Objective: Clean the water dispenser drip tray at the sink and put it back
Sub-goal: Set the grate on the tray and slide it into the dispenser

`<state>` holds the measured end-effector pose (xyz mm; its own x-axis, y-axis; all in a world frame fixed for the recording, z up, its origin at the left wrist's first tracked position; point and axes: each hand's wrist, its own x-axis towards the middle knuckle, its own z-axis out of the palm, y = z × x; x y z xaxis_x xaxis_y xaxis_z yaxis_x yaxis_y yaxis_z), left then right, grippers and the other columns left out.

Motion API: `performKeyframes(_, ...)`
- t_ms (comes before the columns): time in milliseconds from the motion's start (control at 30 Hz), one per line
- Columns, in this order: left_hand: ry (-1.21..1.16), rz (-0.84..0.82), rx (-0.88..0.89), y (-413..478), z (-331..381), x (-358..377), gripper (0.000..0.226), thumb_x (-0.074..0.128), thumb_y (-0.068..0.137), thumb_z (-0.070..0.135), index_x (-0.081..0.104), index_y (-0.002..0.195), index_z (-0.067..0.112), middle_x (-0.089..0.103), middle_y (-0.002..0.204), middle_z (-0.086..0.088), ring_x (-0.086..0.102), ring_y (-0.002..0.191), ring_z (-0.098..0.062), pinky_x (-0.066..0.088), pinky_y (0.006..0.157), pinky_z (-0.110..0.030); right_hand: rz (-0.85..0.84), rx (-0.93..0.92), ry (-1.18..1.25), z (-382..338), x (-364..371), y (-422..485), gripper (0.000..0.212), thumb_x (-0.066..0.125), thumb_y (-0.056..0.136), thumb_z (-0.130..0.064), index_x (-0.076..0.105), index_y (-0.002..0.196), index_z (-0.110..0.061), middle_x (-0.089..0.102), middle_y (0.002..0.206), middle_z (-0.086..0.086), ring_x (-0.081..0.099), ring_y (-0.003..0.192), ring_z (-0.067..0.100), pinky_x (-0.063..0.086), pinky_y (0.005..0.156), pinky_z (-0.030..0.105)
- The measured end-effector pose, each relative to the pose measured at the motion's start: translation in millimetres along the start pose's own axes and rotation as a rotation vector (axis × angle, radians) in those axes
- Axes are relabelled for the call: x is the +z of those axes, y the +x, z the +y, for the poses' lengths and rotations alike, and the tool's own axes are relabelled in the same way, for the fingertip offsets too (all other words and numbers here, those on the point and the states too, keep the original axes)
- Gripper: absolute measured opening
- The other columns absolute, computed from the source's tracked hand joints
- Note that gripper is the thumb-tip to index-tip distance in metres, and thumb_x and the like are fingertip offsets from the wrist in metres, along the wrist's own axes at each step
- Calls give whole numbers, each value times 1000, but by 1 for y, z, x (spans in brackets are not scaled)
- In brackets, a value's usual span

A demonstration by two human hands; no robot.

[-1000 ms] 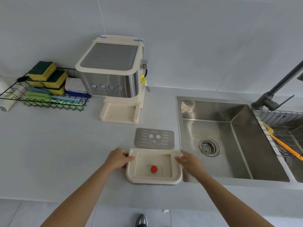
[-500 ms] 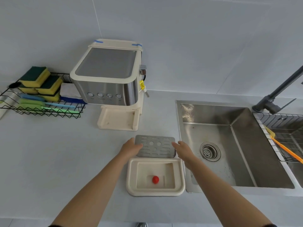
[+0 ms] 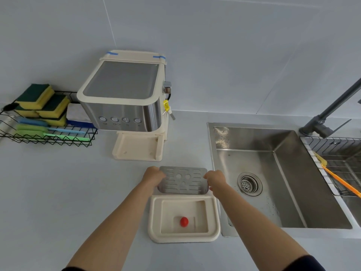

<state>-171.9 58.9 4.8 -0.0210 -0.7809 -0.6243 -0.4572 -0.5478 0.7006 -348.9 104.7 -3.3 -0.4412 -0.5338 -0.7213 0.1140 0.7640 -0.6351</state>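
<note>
A cream plastic drip tray (image 3: 154, 218) lies on the grey counter just left of the sink, with a small red float (image 3: 184, 221) inside it. Right behind it a perforated metal grate (image 3: 183, 180) is held by both hands and tilted up at its near edge. My left hand (image 3: 153, 176) grips its left edge and my right hand (image 3: 215, 179) grips its right edge. The cream and steel water dispenser (image 3: 125, 98) stands further back, and its base platform (image 3: 136, 146) is bare.
The steel sink (image 3: 273, 173) with a round drain (image 3: 250, 183) lies to the right, a dark faucet (image 3: 330, 112) behind it. A wire dish rack (image 3: 336, 151) at far right holds an orange brush (image 3: 340, 180). A black wire basket (image 3: 48, 138) of sponges sits at left.
Both hands left the drip tray's sides, moved back to the metal grate and took hold of its two edges. The grate's near edge now lifts off the counter.
</note>
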Motion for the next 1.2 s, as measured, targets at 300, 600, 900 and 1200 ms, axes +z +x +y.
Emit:
performKeyframes(300, 46, 81, -77, 13, -12, 0, 2, 51, 82, -1, 51, 82, 1, 49, 70, -12, 48, 66, -23, 36, 52, -26, 17, 36, -98, 5, -9, 13, 27, 50, 85, 9, 40, 64, -5, 42, 64, 9, 39, 53, 17, 33, 46, 25)
performKeyframes(600, 64, 184, 38, 12, -9, -3, 34, 48, 77, -7, 40, 51, 12, 44, 58, -3, 44, 63, -21, 29, 52, -23, -29, 58, -45, 5, -10, 14, 16, 55, 82, 11, 48, 71, 2, 46, 67, 13, 43, 55, 18, 35, 39, 22)
performKeyframes(900, -92, 199, 175, -18, 3, -15, 21, 63, 76, -3, 66, 96, 0, 59, 73, -4, 50, 64, -16, 39, 64, -26, -103, -47, 284, 17, -29, 1, 8, 59, 84, 4, 56, 90, -1, 51, 70, 8, 47, 62, 15, 43, 57, 25)
performKeyframes(1200, -50, 107, 234, -58, -25, -19, 9, 67, 75, 0, 61, 76, 7, 60, 67, -2, 55, 61, -13, 42, 53, -18, -103, -212, 62, 35, -53, -33, 23, 61, 86, -8, 50, 66, -8, 47, 56, 4, 40, 48, 13, 38, 42, 19)
